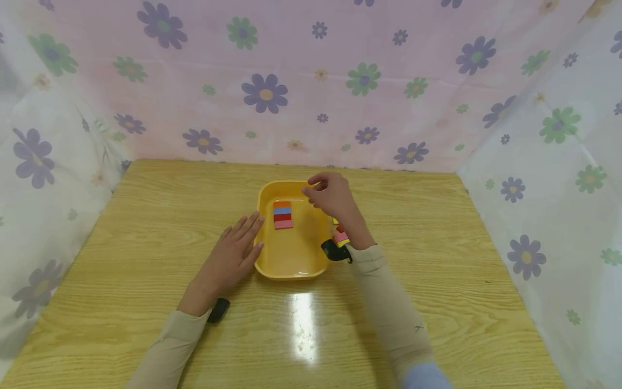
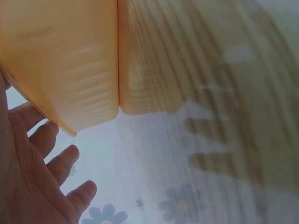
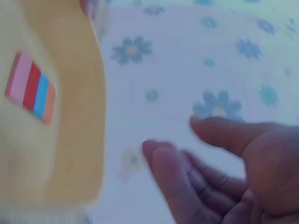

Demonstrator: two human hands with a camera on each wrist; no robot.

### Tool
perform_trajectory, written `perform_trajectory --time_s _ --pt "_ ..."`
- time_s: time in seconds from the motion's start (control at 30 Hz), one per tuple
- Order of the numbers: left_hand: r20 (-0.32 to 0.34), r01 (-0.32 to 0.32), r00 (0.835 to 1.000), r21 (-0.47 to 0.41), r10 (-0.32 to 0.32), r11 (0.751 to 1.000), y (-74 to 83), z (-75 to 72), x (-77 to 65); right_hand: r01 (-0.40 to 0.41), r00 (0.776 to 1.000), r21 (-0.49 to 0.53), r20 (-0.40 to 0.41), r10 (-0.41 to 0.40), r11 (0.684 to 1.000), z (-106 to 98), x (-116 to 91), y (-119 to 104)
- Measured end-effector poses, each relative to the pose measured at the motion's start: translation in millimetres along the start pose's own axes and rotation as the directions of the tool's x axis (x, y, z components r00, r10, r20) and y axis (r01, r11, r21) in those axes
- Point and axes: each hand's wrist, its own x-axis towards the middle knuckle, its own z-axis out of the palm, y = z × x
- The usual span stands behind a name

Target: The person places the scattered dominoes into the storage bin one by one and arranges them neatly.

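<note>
A yellow plastic tray point(image 1: 293, 254) stands on the table. Against its floor, toward the left side, several small flat blocks point(image 1: 283, 215) lie side by side in one row: orange, blue, red and pink. My left hand point(image 1: 230, 256) rests on the tray's left rim with fingers straight; the left wrist view shows its fingers against the outer wall point(image 2: 79, 51). Over the tray's far right corner hovers my right hand point(image 1: 332, 199). In the right wrist view its thumb point(image 3: 224, 133) stands apart from the bent fingers, and nothing is between them.
Just right of the tray, more loose blocks point(image 1: 342, 236) in pink, red and yellow lie on the wooden table point(image 1: 418, 281), partly hidden by my right wrist. Black wrist cameras sit under both wrists. Flower-patterned cloth point(image 1: 291, 65) encloses the back and sides.
</note>
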Motion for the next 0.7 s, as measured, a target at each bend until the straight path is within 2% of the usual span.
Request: perform_trajectory --time_s 0.17,0.37,0.53,0.7 --pt "0.006 0.006 1.0 -0.001 -0.006 1.0 0.8 -0.6 0.3 0.102 0.993 0.047 -0.064 -0.099 0.994 -24 -4 27" --pt "0.002 0.001 1.0 -0.002 -0.001 1.0 1.6 0.0 -0.4 0.104 0.989 0.055 -0.107 -0.098 0.993 -37 -14 80" --pt "0.001 -0.002 1.0 -0.003 0.002 1.0 2.6 -0.3 -1.1 0.082 0.992 0.006 -0.093 -0.081 0.997 -40 -26 124" --pt "0.0 0.002 1.0 -0.004 -0.002 1.0 2.9 -1.9 -0.4 0.085 0.996 -0.026 0.002 -0.085 0.996 -41 -39 146"
